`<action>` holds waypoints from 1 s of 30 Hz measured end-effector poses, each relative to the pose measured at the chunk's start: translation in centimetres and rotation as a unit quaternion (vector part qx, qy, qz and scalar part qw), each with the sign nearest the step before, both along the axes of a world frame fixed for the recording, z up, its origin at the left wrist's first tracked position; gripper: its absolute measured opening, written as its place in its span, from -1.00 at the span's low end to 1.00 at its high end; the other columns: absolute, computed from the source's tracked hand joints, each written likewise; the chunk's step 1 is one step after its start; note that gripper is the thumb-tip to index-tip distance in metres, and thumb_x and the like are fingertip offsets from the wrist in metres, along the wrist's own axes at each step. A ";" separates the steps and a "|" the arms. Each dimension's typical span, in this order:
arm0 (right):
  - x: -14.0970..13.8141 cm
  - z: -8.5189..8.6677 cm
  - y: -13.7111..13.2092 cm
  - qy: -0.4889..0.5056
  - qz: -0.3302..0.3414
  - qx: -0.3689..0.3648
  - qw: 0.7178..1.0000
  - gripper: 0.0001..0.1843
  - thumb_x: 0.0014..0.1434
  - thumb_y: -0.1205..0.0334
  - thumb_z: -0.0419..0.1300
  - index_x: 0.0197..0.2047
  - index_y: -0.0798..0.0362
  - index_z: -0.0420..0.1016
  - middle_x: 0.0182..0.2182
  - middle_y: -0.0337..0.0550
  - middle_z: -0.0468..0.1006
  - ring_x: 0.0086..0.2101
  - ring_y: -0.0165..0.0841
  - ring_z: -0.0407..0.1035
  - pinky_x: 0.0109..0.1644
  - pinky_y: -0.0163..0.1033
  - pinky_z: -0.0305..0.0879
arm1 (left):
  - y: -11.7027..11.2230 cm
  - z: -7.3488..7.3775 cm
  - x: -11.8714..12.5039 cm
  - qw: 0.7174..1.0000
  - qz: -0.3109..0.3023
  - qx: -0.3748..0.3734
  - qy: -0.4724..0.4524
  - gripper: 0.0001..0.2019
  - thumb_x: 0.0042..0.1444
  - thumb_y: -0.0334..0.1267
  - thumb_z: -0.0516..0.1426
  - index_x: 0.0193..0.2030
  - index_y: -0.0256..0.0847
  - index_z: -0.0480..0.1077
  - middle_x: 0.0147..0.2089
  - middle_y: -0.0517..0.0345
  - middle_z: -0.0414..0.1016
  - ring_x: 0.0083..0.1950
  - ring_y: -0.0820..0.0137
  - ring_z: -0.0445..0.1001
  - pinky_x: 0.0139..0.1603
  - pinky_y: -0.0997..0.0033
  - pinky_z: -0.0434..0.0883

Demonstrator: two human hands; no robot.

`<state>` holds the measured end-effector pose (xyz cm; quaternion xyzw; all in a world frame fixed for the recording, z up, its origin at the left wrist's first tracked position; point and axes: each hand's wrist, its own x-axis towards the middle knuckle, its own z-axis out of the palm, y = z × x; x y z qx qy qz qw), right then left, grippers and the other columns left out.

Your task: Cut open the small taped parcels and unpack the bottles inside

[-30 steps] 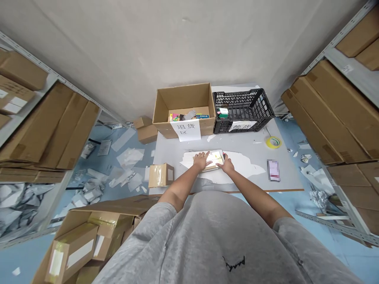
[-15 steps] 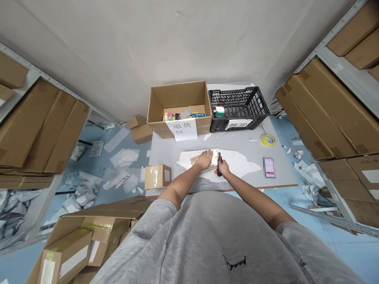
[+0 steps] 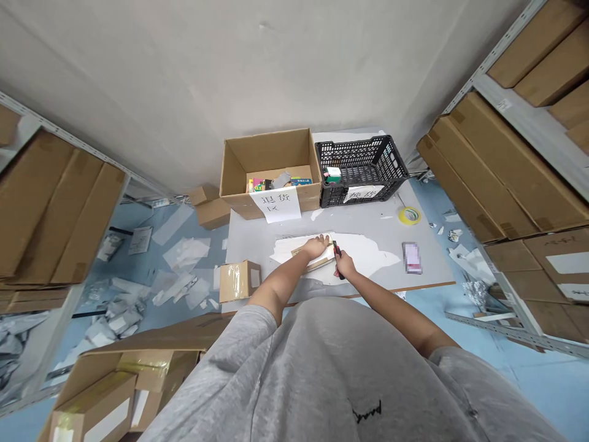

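Observation:
A flat cardboard parcel (image 3: 322,260) lies on white wrapping in the middle of the grey table (image 3: 381,230). My left hand (image 3: 315,247) rests flat on top of it, fingers stretched out. My right hand (image 3: 344,265) is closed round a red and black utility knife (image 3: 337,253), whose tip touches the parcel's right edge.
At the table's back stand an open cardboard box (image 3: 269,169) with a paper sign and a black plastic crate (image 3: 361,169). A yellow tape roll (image 3: 409,215) and a phone (image 3: 411,258) lie to the right. A small taped box (image 3: 238,280) sits at the left edge. Shelves of cartons flank both sides.
My right hand has picked up the knife and drawn back toward me along the parcel's right edge. The left hand stays pressed on the parcel.

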<state>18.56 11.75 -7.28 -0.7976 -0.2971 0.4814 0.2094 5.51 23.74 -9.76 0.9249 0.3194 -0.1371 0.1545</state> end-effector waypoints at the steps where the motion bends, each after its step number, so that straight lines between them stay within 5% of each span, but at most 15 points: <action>1: -0.1 0.0 0.2 0.000 -0.004 -0.004 1.000 -0.71 0.52 0.06 -0.05 0.07 0.07 0.34 -0.60 -0.28 0.48 -0.67 -0.31 0.47 -0.55 -0.31 0.42 | -0.1 0.0 0.1 1.000 -0.002 0.002 0.001 -0.45 0.45 -0.37 -0.11 0.54 -0.28 0.02 0.49 -0.47 0.15 0.35 0.02 0.44 0.22 0.00 0.48; 14: -2.4 0.3 1.3 0.020 -0.053 -0.035 0.998 -0.62 0.54 0.07 -0.16 0.19 0.12 0.27 -0.47 -0.12 0.57 -0.57 -0.25 0.56 -0.48 -0.23 0.51 | -0.4 0.4 0.3 1.000 0.012 0.008 -0.006 -0.49 0.48 -0.32 -0.11 0.51 -0.32 0.04 0.37 -0.40 0.31 0.27 0.09 0.49 0.15 0.16 0.48; 19: -2.5 0.6 1.9 0.013 -0.066 -0.032 0.997 -0.59 0.54 0.04 -0.18 0.20 0.11 0.27 -0.40 -0.06 0.60 -0.54 -0.25 0.58 -0.45 -0.22 0.53 | -0.5 0.5 0.5 0.999 0.033 -0.007 -0.013 -0.42 0.50 -0.03 -0.09 0.50 -0.33 0.06 0.26 -0.39 0.41 0.19 0.03 0.55 0.11 0.12 0.50; 25: -3.1 0.0 0.2 0.030 -0.080 -0.030 0.996 -0.63 0.54 0.06 -0.14 0.21 0.09 0.26 -0.49 -0.17 0.56 -0.58 -0.26 0.55 -0.43 -0.21 0.54 | -0.3 0.7 0.7 0.999 0.048 -0.010 -0.004 -0.52 0.48 -0.26 -0.07 0.48 -0.24 0.09 0.17 -0.22 0.50 0.14 0.12 0.57 0.10 0.17 0.49; 30: -2.3 0.1 1.8 0.050 -0.099 -0.022 0.994 -0.65 0.53 0.13 -0.13 0.15 0.13 0.32 -0.51 -0.18 0.55 -0.56 -0.26 0.56 -0.43 -0.23 0.53 | -0.5 0.6 0.4 0.998 0.054 -0.008 -0.012 -0.50 0.51 -0.15 -0.11 0.51 -0.24 0.09 0.24 -0.25 0.46 0.18 0.12 0.53 0.12 0.21 0.46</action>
